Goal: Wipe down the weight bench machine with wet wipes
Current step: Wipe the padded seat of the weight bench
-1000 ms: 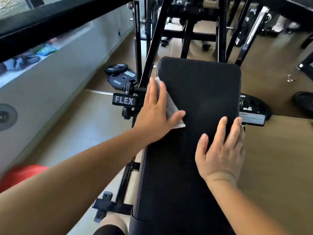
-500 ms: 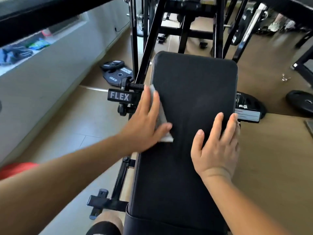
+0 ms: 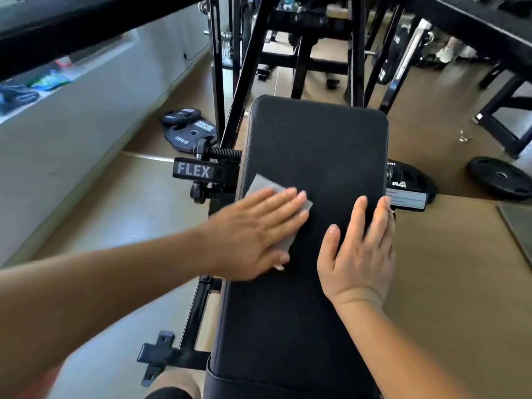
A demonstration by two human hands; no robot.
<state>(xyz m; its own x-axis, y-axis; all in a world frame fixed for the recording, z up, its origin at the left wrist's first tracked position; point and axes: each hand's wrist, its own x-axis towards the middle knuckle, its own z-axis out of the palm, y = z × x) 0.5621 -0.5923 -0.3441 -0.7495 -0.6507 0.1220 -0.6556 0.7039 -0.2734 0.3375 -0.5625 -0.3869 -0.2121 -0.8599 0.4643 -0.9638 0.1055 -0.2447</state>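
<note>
The left hand [image 3: 253, 234] presses a grey wet wipe [image 3: 263, 184] flat onto the black bench pad [image 3: 316, 145], near the pad's nine o'clock edge. Its grip is apart, fingers straight. The right hand [image 3: 359, 254] rests flat at three o'clock, grip apart, holding nothing. At ten o'clock of the wipe, a bracket [image 3: 193, 170] reads "FLEX". A floor plate [image 3: 187, 136] beyond reads "15KG".

I see the pad [image 3: 316, 145] stretching away from me: black, matte, with rounded far corners, lying level. The wipe [image 3: 260, 184] is a pale grey sheet spread flat on the pad's left half, close to its edge and mostly covered by my left hand [image 3: 253, 234], whose straight fingers press on it. One corner pokes out beyond the knuckles. My right hand [image 3: 357, 254] lies flat on the pad's right side, apart from the wipe.
</note>
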